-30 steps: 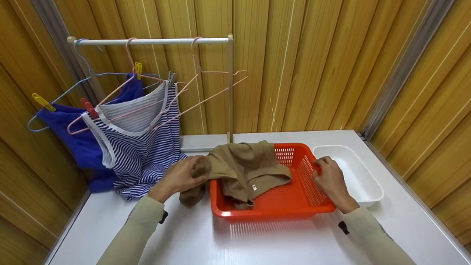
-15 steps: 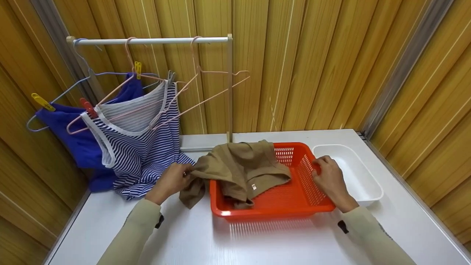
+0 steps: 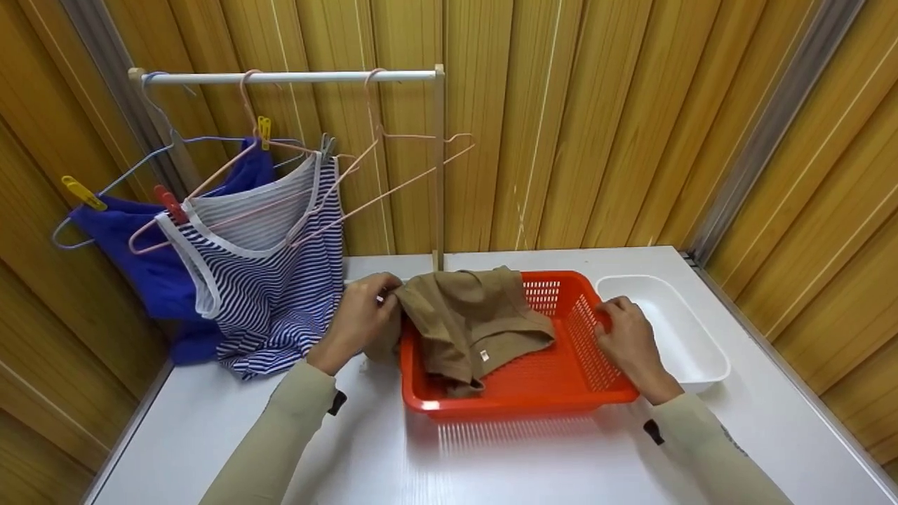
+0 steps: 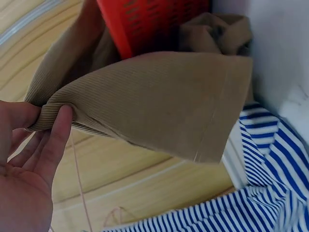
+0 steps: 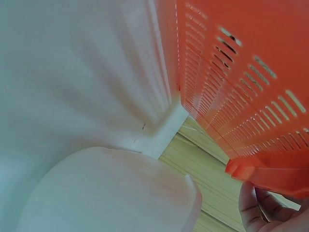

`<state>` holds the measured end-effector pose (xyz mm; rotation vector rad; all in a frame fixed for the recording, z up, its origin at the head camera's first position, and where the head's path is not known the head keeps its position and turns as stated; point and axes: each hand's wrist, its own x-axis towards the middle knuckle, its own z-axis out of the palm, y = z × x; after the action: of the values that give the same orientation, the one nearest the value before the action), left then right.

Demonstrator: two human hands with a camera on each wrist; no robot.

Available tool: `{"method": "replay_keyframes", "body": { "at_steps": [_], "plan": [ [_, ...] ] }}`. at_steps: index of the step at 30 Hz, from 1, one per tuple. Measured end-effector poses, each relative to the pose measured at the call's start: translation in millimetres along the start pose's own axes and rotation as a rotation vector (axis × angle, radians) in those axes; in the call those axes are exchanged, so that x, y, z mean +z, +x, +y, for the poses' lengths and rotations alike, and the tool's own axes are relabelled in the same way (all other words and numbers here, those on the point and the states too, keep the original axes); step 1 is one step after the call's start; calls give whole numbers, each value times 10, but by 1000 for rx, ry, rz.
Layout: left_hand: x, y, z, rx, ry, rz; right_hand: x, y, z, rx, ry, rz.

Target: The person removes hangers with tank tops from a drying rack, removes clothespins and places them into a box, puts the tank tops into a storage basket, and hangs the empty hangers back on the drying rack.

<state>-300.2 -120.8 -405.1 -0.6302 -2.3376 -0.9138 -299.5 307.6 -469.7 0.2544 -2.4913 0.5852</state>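
Note:
A brown ribbed shirt (image 3: pixel 484 315) lies bunched in the red plastic basket (image 3: pixel 519 405), part of it draped over the left rim. At that rim my left hand (image 3: pixel 363 312) pinches a fold of the shirt between thumb and fingers. The left wrist view shows the pinched fold, with a hemmed flap (image 4: pixel 164 101) spreading out beside the basket. My right hand (image 3: pixel 630 344) grips the basket's right rim. In the right wrist view its fingers curl at the rim's edge, next to the slotted wall.
A white tray (image 3: pixel 712 368) stands right of the basket. On the left, a rack (image 3: pixel 309 77) carries a blue garment (image 3: pixel 140 273), a striped tank top (image 3: pixel 259 294) fastened with clothespins, and a bare pink hanger (image 3: pixel 414 181). Panelled walls enclose the table (image 3: pixel 351 449).
My left hand first drew the shirt's edge left, then moved up and right with it toward the basket's back left corner. My right hand and the basket stay put.

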Motion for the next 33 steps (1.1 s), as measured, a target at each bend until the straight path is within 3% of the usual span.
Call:
{"method": "replay_keyframes", "body": {
  "at_steps": [3,6,8,13,15,17,20,24,29,33],
  "plan": [
    [89,55,127,51,-22,4,-3,-8,-2,-8,-6,7],
    [197,50,232,108,-12,-36,-4,-13,-3,-6,-10,-2],
    [272,8,278,142,33,-109,-2,-15,-4,0,-10,-5],
    [412,-127,288,211,170,-393,6,-10,2,2,-6,0],
    [413,-147,278,217,173,-449,4,-6,3,-1,-5,0],
    [374,-140,270,200,150,-445,1,-1,5,-3,-7,1],
    [264,-113,246,134,111,-386,0,1,9,-8,-8,11],
    [92,-77,128,65,84,-341,4,2,13,-10,-7,22],
    [-88,-92,-124,-71,13,-433,2,-1,9,-6,-10,13],
    [-104,-177,-385,-152,-31,-525,-5,-8,-3,8,-10,-8]
  ]
}}
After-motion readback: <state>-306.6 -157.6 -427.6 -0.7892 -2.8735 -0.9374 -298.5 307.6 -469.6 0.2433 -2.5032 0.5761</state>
